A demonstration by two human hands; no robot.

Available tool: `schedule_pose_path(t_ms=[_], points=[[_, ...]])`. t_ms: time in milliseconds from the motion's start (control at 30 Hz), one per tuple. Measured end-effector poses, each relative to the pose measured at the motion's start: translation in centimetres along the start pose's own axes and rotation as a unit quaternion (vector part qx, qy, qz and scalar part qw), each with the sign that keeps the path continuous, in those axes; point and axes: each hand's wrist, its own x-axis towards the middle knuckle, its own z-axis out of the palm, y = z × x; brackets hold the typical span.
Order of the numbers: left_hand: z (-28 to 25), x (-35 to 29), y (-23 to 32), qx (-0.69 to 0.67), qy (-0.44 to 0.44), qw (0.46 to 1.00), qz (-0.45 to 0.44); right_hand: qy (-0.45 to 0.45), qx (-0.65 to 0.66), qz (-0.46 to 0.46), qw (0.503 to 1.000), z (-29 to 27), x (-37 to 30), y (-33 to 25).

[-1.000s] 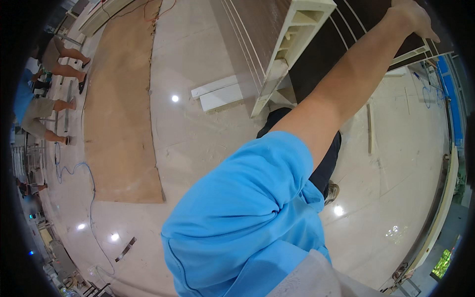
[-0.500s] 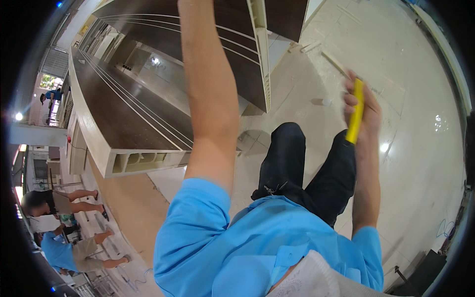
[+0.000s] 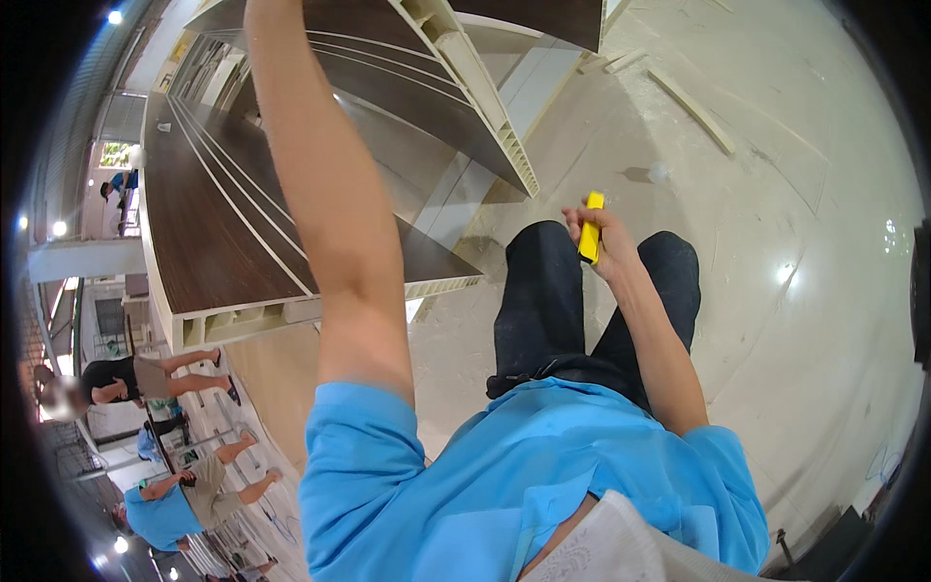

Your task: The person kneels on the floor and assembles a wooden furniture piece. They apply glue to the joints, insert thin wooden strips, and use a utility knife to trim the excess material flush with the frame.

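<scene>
Far left, a long dark wood-grain panel with a cream hollow-core edge is seen lying flat, several white grooves running along its face. A second panel of the same kind is raised and tilted above it, its cellular edge facing right. The left arm is stretched up to this raised panel; the left hand passes out of the top of the frame, so whether its fingers are apart or closed cannot be told.

The panel is judged stiff but fairly light for its size because of the hollow cells; the laminated face is likely smooth and slippery, the thin cell walls at the edge prone to crushing. A hold along the long edge, away from the open cells, is judged best.

Right of centre, the right hand is held over the dark trousers. Its fingers are clamped together around a slim yellow tool, standing roughly upright, its top showing above the fingers. The pale floor lies further right.
</scene>
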Motion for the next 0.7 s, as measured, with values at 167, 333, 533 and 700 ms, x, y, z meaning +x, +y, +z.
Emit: schedule_pose_path(t_ms=[167,333,533,700], points=[[0.0,-0.7,1.7,0.043,-0.008,0.998,-0.034,-0.193,-0.222,0.061,0.954,1.0,0.6,-0.8],[-0.1,0.7,0.6,0.026,-0.027,0.997,-0.064,-0.205,-0.093,-0.002,0.974,1.4,0.1,-0.8],[0.0,0.5,-1.3,-0.018,-0.041,0.998,-0.042,-0.255,-0.126,0.052,0.957,1.7,-1.0,-1.9],[-0.6,0.9,0.0,0.053,-0.051,0.996,-0.057,-0.265,-0.14,-0.065,0.952,6.0,-3.2,-2.0]])
